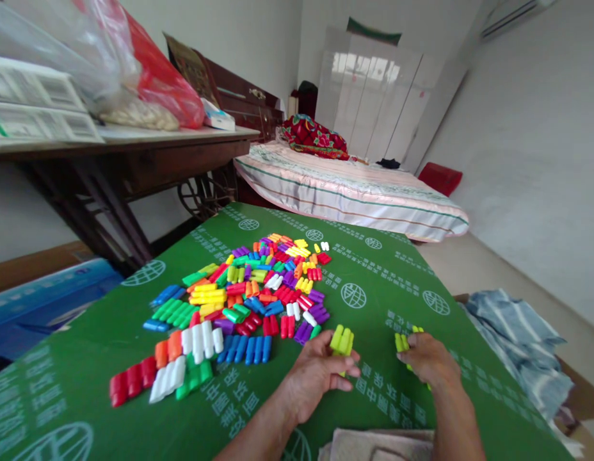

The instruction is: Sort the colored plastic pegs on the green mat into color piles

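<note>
My left hand [312,376] is closed around a small row of yellow-green plastic tubes [342,340], which look like pen caps side by side. It hovers at the right edge of a spread of similar pieces. Farther right, my right hand [432,362] grips more yellow-green tubes [401,344], partly hidden behind its fingers. The two hands are apart. Left of them lie a row of blue tubes [245,349], white tubes [201,340], red tubes [132,380] and green tubes [195,378]. Purple tubes [304,332] are nearest to my left hand.
The pieces lie on a green board [374,256] printed with globes. A folded cloth [378,445] is at its near edge. A sewing-machine table [182,144] with bags stands left, a bed [354,186] beyond, and blue striped fabric [515,339] at the right.
</note>
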`<state>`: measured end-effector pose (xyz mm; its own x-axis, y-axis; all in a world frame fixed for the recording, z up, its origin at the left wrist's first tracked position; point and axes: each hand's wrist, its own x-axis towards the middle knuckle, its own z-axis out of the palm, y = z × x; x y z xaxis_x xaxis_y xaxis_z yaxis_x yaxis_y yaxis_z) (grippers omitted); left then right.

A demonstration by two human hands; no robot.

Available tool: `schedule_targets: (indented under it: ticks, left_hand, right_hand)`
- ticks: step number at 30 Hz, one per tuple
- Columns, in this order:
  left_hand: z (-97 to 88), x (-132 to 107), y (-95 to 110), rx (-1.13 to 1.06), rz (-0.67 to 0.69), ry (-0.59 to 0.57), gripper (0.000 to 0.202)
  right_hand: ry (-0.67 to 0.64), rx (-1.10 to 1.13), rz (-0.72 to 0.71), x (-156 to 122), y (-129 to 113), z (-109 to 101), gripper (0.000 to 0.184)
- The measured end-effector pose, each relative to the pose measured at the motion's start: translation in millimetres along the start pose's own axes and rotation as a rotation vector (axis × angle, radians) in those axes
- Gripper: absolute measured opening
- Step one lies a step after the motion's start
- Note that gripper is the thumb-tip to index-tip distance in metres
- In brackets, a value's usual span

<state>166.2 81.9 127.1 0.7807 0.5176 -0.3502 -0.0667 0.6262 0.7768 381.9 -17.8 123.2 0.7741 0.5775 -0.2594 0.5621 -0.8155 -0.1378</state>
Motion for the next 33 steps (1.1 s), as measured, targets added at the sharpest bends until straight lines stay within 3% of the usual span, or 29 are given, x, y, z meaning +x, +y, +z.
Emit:
schedule_targets:
  ticks: [3, 5, 8, 10, 13, 16, 20, 25, 33]
  left_hand:
    - [-1.8, 1, 0, -0.117, 0.028, 0.006, 0.034]
    - [-1.9, 2, 1, -0.179, 0.05, 0.042, 0.031]
    - [-1.2, 3, 5, -0.244, 0.086, 0.117, 0.025]
    - [-1.0, 3, 8, -0.287, 0.113, 0.164, 0.021]
    - [-1.4, 3, 11, -0.361, 0.169, 0.2, 0.018]
    - [-2.5, 4, 12, -0.423, 0.223, 0.192, 0.021]
    - [-4.5, 7, 10, -0.466, 0.258, 0.213, 0.028]
    - [-5.8, 11, 7, -0.493, 0.283, 0.237, 0.029]
    - [-8.5, 13, 6, -0.487, 0.329, 0.241, 0.031]
  right_hand:
    - [-0.051, 0.039, -0.033, -5, -7, -5, 0.014]
    - [-0.015, 0.049, -0.08, -9, -15, -6, 0.015]
    - [0.127, 0.104, -0.255, -15, -31, -2, 0.01]
    - [0.19, 0.265, -0.423, -21, -44, 2, 0.006]
    - [0.076, 0.565, -0.625, -36, -66, 6, 0.009]
    - [0.034, 0.584, -0.739, -54, -86, 3, 0.008]
    - [0.16, 0.432, -0.815, -67, -97, -2, 0.008]
    - [0.2, 0.332, -0.853, -67, -99, 2, 0.009]
    - [0.263, 0.359, -0.825, -68, -109, 12, 0.013]
